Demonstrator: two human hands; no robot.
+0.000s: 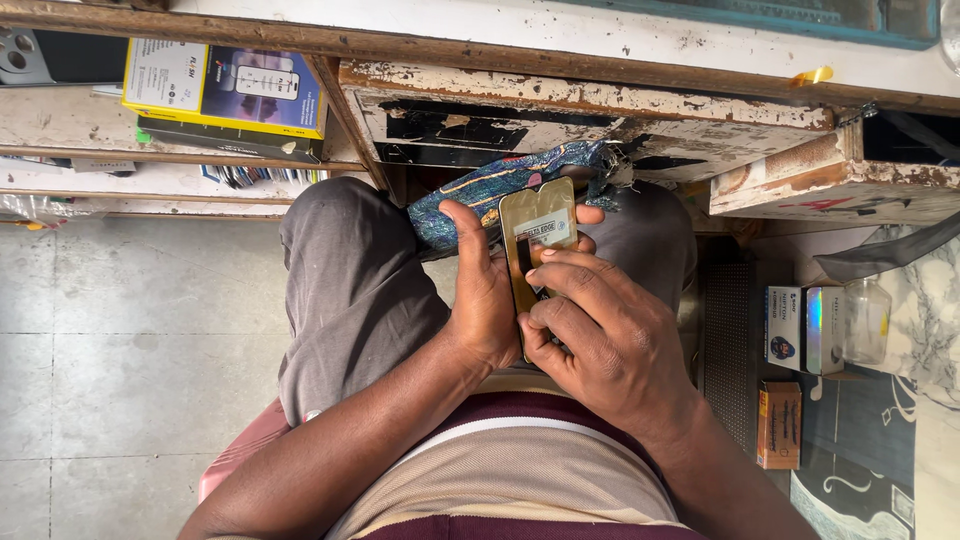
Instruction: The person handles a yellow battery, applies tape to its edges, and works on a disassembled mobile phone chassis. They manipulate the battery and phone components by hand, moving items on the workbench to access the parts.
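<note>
My left hand grips a flat gold-coloured phone-shaped panel with a white label on it, thumb up along its left edge. My right hand rests on the panel's lower front, fingertips pinching at a dark strip near its middle. Both hands hover over my lap, above grey trousers. A blue patterned cloth lies on my knees just behind the panel.
A worn wooden counter with peeling white paint stands right in front. A yellow and blue box lies on a shelf at left. Small boxes, a clear jar and an orange box sit at right. A pink seat shows below.
</note>
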